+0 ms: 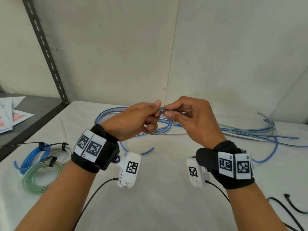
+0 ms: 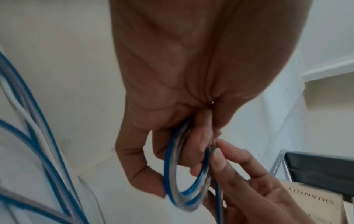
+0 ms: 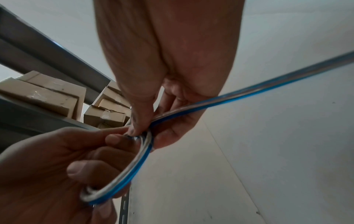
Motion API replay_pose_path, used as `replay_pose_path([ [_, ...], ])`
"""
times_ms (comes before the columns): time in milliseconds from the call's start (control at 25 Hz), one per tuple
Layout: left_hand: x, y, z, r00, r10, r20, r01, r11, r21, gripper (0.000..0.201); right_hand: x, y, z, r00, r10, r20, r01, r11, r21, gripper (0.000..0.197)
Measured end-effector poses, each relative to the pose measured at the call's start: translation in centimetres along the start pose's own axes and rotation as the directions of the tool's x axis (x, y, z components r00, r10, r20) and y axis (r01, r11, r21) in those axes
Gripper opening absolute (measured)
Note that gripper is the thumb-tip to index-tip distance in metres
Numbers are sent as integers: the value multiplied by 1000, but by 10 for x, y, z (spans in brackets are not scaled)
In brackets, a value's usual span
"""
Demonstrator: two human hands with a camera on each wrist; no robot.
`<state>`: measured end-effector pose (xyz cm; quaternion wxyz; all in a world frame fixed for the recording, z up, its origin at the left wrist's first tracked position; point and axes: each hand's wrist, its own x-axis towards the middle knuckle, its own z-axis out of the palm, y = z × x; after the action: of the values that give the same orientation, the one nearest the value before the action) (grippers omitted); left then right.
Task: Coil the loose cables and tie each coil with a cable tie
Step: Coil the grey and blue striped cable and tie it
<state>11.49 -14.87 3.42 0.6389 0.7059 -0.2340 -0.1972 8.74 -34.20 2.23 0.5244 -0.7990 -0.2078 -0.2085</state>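
L hand grip curled round small blue-clear cable coil, held above counter centre; R hand grip pinches cable at coil's 12 o'clock; loose cables at 3 o'clock; tied coils at 9 o'clock

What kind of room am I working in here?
Probably a stockroom or workshop corner: slotted metal shelving, cardboard boxes stacked on it, and a white-covered table with loose cables.
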Motion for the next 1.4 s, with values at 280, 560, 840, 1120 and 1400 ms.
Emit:
replay_pose_path([
  [280,7,6,-5,965,135,-226,-177,968,-176,38,3,4,2,986,110,-126,-77,968,238,11],
  [560,12,4,4,939,149,-309,-269,880,-392,38,-1,5,26,954,219,-204,-111,893,437,12],
  [840,8,3,-4,912,213,-352,-215,976,33,36,3,5,7,964,132,-229,-44,935,352,13],
  [1120,-5,4,-20,950,252,-185,-163,904,396,16,2,8,-6,998,51,-40,-51,999,13,12],
  [1400,-6,5,-21,949,236,-208,-131,897,421,14,0,5,-1,999,32,-35,-35,994,-103,11],
])
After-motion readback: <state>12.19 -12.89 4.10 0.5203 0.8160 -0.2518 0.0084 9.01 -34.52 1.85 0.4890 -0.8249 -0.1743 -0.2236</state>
